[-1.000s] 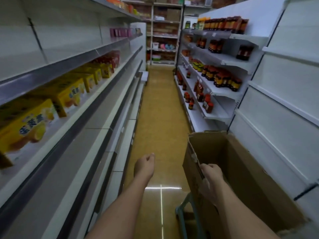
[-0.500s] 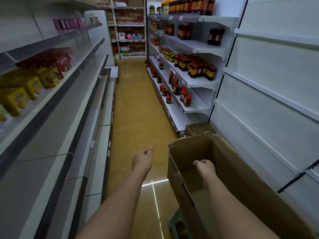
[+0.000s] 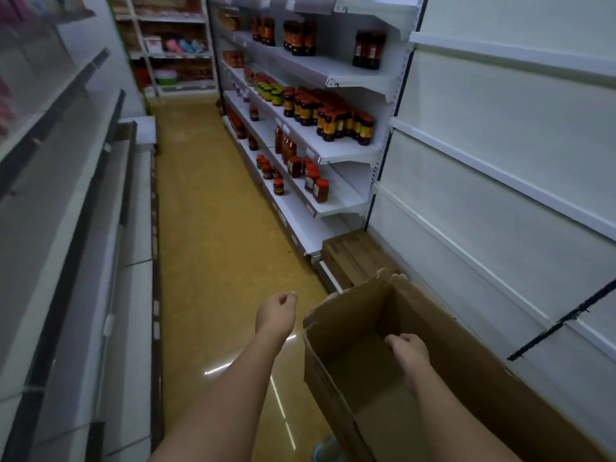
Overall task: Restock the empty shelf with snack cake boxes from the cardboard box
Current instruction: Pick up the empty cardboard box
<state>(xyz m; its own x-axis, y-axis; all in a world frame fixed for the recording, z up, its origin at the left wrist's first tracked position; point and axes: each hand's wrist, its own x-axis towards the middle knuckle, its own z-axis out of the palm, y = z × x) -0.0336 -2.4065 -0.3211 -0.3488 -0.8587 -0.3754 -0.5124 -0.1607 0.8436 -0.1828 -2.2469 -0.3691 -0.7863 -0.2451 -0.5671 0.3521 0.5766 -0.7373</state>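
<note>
Over the open cardboard box (image 3: 443,371), inside its walls: right hand (image 3: 408,350), fingers curled under, nothing visibly held. Left hand (image 3: 275,313) hangs outside the box on its aisle side, above the floor (image 3: 206,228), loosely curled and empty. Box's long axis runs away from the person, alongside the bare white shelves (image 3: 500,181) just right of it. No snack cake boxes visible in the box; only brown bottom shows. Right hand is nearer for any reach. Closed carton (image 3: 353,255) sits just beyond the box.
</note>
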